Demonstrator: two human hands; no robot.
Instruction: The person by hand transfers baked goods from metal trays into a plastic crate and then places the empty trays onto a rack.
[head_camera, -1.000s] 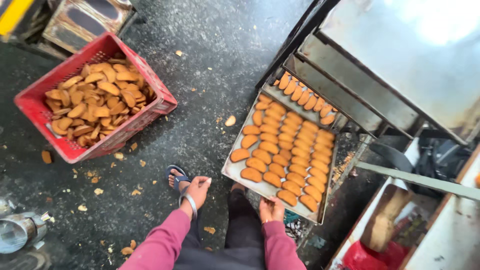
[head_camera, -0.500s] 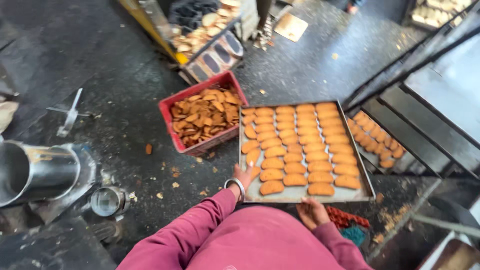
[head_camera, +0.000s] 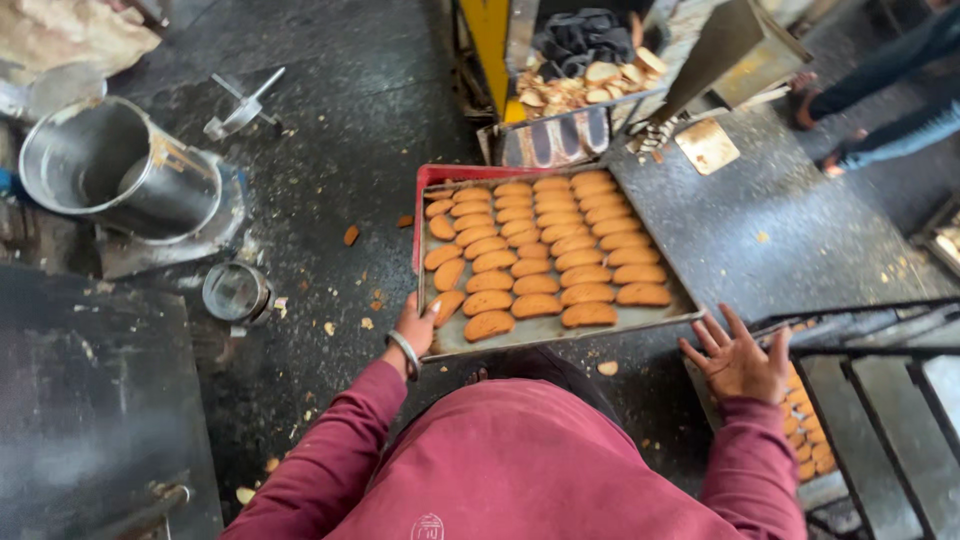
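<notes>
From the head camera, your left hand pinches the near-left corner of the metal tray of browned rusks, held level over the red crate on the floor. Your right hand is off the tray, fingers spread, above the rack. One corner grip is weak: bring that hand under the right edge and keep the tray flat.

No pkgs, signs or screens in view, only small pale logo on maroon top, bottom centre
</notes>
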